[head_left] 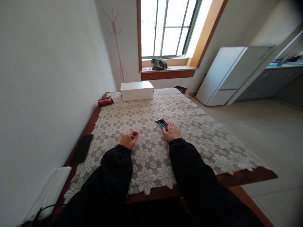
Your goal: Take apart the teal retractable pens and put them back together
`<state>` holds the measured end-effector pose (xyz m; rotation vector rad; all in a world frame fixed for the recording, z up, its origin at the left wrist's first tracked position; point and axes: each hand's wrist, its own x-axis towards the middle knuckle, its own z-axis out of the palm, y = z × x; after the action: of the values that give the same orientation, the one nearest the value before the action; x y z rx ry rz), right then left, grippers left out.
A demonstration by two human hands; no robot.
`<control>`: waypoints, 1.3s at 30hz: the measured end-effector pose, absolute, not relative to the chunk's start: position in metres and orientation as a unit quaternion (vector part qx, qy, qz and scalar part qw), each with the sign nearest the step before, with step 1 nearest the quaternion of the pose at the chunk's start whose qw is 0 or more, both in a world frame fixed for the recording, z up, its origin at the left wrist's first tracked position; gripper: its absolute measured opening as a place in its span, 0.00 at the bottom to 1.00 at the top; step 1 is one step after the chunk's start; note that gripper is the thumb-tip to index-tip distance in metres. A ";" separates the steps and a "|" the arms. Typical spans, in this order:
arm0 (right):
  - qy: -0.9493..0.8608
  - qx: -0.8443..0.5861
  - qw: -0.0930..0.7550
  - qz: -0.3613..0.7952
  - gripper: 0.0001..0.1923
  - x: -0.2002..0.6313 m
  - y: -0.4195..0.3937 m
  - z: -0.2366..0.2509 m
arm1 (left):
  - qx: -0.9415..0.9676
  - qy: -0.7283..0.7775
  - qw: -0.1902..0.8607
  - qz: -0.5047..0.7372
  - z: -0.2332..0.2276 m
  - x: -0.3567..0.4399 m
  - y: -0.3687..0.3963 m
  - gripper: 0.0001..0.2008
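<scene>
The right hand (172, 131) lies flat, fingertips touching the pens (162, 123) angled toward the counter's far-left corner, while the left hand (129, 139) curls, seemingly empty.

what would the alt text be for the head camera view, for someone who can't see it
A person in black sleeves rests the right hand on a bundle of coloured pens on a lace-covered table, while the left hand is curled loosely nearby. Farther back sit a white box and a red packet, under a bright window.
</scene>
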<state>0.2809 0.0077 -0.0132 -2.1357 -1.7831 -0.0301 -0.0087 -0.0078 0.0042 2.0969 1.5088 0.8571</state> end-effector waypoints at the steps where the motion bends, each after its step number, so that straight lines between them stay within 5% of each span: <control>1: -0.641 -0.746 0.178 0.001 0.32 0.282 0.008 -0.012 | 0.752 0.545 0.206 0.308 0.004 -0.009 -0.008 0.07; 11: -0.661 -0.730 0.172 0.018 0.33 0.276 0.006 0.004 | 0.750 0.554 0.196 0.304 0.004 -0.009 -0.008 0.06; 20: -0.651 -0.751 0.101 0.046 0.17 0.279 -0.001 0.012 | 0.748 0.561 0.195 0.296 0.005 -0.009 -0.009 0.06; 23: -0.673 -0.716 0.167 0.079 0.11 0.274 0.000 0.013 | 0.753 0.547 0.203 0.304 0.005 -0.008 -0.009 0.06; 26: -0.678 -0.625 0.345 0.173 0.07 0.260 0.000 0.013 | 0.756 0.537 0.209 0.311 0.003 -0.008 -0.008 0.07; 29: -0.638 -0.498 0.489 0.325 0.15 0.241 -0.004 0.011 | 0.760 0.533 0.210 0.309 0.002 -0.009 -0.008 0.07; 39: -0.623 -0.399 0.511 0.438 0.20 0.228 -0.008 0.003 | 0.767 0.523 0.208 0.308 0.002 -0.008 -0.008 0.07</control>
<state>0.2279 -0.0079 0.0034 -0.9617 -1.4988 1.0551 -0.0081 -0.0085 0.0023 2.1351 1.4544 0.8580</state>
